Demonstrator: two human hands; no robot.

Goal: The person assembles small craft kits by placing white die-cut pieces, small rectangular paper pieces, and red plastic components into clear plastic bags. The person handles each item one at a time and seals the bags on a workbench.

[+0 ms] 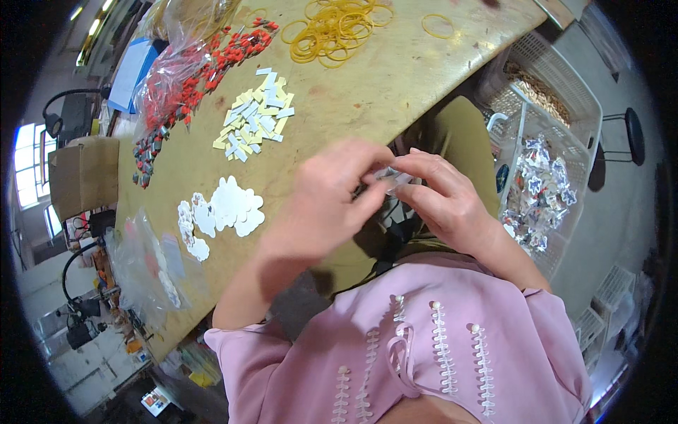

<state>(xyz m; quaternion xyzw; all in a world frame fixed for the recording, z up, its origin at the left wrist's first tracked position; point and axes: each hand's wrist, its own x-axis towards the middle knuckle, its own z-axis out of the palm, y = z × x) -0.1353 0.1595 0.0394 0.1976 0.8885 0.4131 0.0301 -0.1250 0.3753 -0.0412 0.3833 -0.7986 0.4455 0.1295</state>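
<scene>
The desk (395,78) is mustard yellow, scuffed with darker stains; the rubber bands (337,28) on it are amber yellow; the small parts (201,71) spilling from a clear bag are red with grey ends; the paper tabs (256,114) are pale yellow and white; the cloud-shaped cutouts (226,208) are plain white; the blouse (452,339) is pink with rows of white beads; the basket (565,85) is white.

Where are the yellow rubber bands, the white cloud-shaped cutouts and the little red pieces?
yellow rubber bands (332,32), head view, middle of the tangled heap.
white cloud-shaped cutouts (236,205), head view, centre of the biggest cutout.
little red pieces (212,63), head view, thick part of the scatter.
</scene>
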